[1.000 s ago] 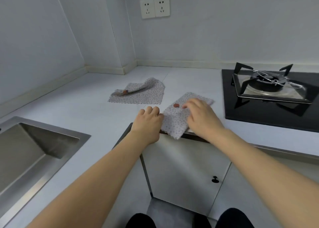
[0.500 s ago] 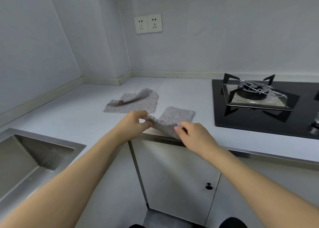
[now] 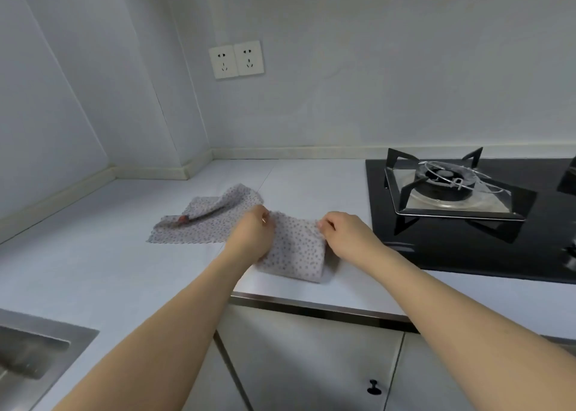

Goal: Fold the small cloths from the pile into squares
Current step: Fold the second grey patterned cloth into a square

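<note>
on counter centre, cloth point(image 3: 296, 248) lies folded; left hand point(image 3: 252, 239) pinches its 10 o'clock corner, right hand point(image 3: 346, 236) pinches 2 o'clock corner. pile point(image 3: 199, 223) lies just beyond left hand, the nearer.

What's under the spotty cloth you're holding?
The white countertop lies under the folded grey spotted cloth. Both hands, left and right, pinch its far corners. Anything between its layers is hidden.

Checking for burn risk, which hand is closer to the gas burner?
Right. The right hand pinches the cloth just left of the gas burner; the left hand holds its far side.
</note>
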Action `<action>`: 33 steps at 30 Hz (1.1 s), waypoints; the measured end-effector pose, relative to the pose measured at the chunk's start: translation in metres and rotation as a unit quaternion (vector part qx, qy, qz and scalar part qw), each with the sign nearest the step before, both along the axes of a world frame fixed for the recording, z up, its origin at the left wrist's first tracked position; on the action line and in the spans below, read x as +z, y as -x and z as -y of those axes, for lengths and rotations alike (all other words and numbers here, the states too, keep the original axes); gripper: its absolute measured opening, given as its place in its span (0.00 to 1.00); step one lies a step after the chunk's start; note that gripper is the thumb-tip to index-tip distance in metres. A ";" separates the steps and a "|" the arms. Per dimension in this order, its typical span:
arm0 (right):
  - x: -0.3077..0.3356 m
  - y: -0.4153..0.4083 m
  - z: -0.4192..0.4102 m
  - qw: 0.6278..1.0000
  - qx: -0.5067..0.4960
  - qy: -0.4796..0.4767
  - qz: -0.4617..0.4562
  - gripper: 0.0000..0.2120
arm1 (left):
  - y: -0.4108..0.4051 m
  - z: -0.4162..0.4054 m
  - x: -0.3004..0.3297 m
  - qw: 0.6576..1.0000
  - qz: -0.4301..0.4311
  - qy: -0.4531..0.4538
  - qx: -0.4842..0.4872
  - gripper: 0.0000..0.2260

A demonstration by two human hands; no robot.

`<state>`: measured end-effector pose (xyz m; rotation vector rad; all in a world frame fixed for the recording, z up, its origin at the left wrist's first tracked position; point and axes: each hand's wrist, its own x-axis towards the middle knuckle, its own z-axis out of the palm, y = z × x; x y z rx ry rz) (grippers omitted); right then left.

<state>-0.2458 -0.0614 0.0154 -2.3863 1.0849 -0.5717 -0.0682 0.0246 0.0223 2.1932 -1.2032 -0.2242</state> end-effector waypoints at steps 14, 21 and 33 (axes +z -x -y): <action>-0.038 -0.003 0.018 0.969 -0.055 0.208 -0.124 0.09 | 0.002 0.020 -0.031 0.985 0.167 -0.046 0.027 0.13; -0.028 0.000 0.019 0.981 -0.004 0.137 -0.136 0.15 | 0.039 -0.010 -0.031 0.968 0.216 0.110 -0.065 0.10; -0.021 0.014 0.027 0.982 -0.014 0.087 -0.166 0.24 | 0.060 -0.023 -0.038 0.983 0.124 -0.112 -0.083 0.30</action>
